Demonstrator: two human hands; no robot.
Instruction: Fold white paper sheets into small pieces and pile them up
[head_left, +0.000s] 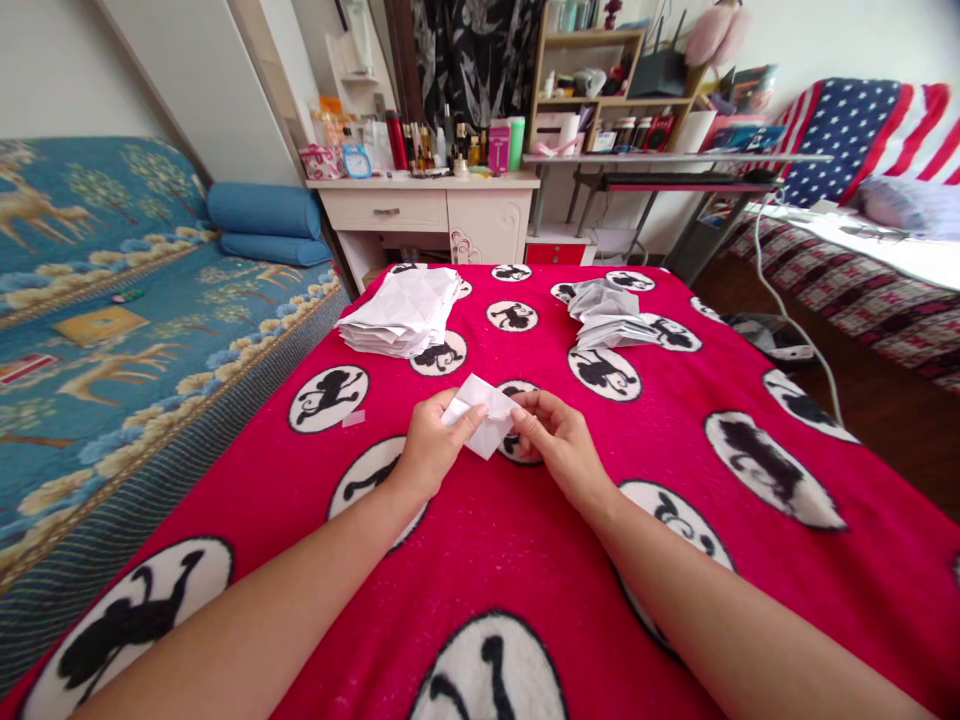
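A small folded piece of white paper [484,412] is held up between both hands above the red cloth, turned like a diamond with crease lines on it. My left hand [435,440] pinches its left side, thumb lying on top. At its right corner, my right hand [553,430] grips the paper between thumb and fingers. Beyond the hands, to the left, lies a thick stack of creased white paper sheets [405,310]. Another pile of folded white papers [611,315] sits at the far right of the cloth.
The red cloth [517,560] with black-and-white round patterns covers the table. A small translucent strip [353,418] lies on it at left. A blue patterned sofa [150,350] borders the left side. Behind stand a white dresser [420,208] with bottles and a desk [675,158].
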